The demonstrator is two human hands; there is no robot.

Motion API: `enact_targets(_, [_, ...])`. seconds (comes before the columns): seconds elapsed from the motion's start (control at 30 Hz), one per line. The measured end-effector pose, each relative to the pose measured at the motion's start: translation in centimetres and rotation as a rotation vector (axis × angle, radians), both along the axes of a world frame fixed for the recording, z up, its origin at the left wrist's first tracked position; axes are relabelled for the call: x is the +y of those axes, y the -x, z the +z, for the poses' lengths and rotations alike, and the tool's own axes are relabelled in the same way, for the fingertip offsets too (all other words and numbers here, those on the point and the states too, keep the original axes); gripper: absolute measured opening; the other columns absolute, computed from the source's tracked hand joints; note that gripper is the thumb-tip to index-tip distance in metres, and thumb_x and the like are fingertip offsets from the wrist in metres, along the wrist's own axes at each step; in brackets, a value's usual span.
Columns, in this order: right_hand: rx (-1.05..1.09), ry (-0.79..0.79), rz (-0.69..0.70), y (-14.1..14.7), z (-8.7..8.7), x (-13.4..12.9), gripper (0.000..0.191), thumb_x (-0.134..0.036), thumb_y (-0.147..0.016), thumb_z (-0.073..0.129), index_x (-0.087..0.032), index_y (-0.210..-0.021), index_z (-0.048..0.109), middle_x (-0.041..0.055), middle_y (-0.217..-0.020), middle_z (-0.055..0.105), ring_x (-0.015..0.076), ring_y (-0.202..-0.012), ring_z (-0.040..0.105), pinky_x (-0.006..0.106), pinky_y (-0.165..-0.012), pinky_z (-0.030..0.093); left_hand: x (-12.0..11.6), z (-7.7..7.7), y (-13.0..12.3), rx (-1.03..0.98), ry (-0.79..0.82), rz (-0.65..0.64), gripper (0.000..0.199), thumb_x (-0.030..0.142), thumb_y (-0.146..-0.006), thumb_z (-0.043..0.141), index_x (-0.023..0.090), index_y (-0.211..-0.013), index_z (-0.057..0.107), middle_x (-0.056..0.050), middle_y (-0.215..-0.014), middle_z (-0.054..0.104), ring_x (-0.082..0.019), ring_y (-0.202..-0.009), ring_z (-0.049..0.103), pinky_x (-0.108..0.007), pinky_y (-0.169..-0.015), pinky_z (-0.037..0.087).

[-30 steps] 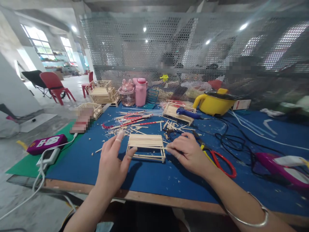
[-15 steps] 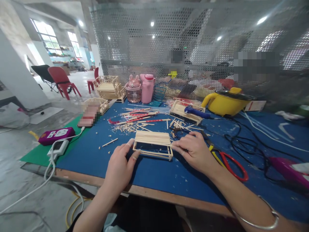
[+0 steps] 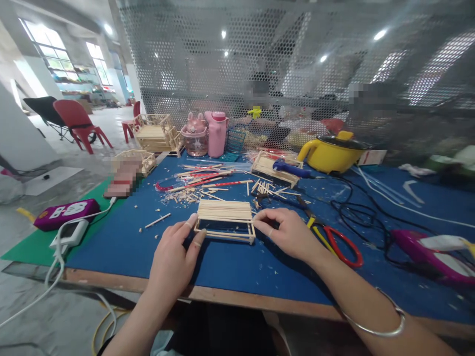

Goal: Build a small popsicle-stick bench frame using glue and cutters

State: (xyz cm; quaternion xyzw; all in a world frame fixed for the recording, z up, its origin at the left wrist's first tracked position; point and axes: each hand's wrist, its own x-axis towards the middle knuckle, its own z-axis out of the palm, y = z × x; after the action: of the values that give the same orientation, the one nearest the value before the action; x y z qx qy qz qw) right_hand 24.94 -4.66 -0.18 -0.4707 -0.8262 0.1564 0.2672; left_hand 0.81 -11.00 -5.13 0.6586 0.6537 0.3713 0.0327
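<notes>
A small wooden stick frame (image 3: 224, 211) rests on the blue table mat, its far part covered by sticks laid side by side and its near part open. My left hand (image 3: 174, 252) grips the frame's left end between thumb and fingers. At the right end, my right hand (image 3: 285, 232) has its thumb and fingers pinched together at the edge of the sticks; whether a stick is between them is too small to tell. Behind the frame lie loose short sticks (image 3: 265, 187) and longer sticks with red wrapping (image 3: 208, 178).
A blue glue gun (image 3: 293, 169) leans on another stick frame (image 3: 272, 168). Red-handled pliers (image 3: 343, 247) and black cables lie right. Farther back are a yellow pot (image 3: 330, 155), a pink bottle (image 3: 216, 134) and stick models (image 3: 156, 133). A phone (image 3: 124, 175) lies left.
The whole view has shifted, so the table things appear farther left. My right hand's fingers have bent closer together at the frame's right end. My left hand keeps its grip.
</notes>
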Motion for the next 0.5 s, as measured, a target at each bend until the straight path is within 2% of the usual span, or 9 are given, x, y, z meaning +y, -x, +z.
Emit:
enact_targets(0.1, [0.012, -0.04, -0.016, 0.2, -0.3, -0.1, 0.021, -0.029, -0.083, 0.052, -0.021, -0.072, 0.068, 0.0011, -0.077, 0.072, 0.0175, -0.071, 0.063, 0.029, -0.071, 0.043, 0.0, -0.1, 0.0, 0.006, -0.013, -0.011, 0.042, 0.043, -0.089, 0.045, 0.018, -0.12, 0.059, -0.009, -0.108, 0.067, -0.024, -0.103, 0.059, -0.039, -0.086, 0.049])
enact_targets(0.27, [0.129, 0.054, -0.157, 0.7, -1.2, 0.1, 0.018, -0.032, -0.079, 0.055, -0.02, -0.072, 0.067, 0.0, -0.069, 0.069, 0.0158, -0.062, 0.06, 0.025, -0.058, 0.043, 0.1, -0.3, 0.1, 0.009, -0.025, -0.006, 0.041, 0.043, -0.089, 0.045, 0.019, -0.119, 0.059, -0.009, -0.106, 0.067, -0.024, -0.102, 0.06, -0.038, -0.085, 0.049])
enact_targets(0.5, [0.166, 0.101, -0.192, 1.0, -1.3, 0.3, 0.018, -0.032, -0.075, 0.057, -0.019, -0.068, 0.066, 0.0007, -0.065, 0.067, 0.0151, -0.058, 0.057, 0.025, -0.056, 0.041, 0.2, -0.2, 0.0, -0.036, 0.045, 0.027, 0.047, 0.044, -0.088, 0.046, 0.015, -0.124, 0.054, -0.01, -0.11, 0.067, -0.024, -0.102, 0.061, -0.038, -0.086, 0.048])
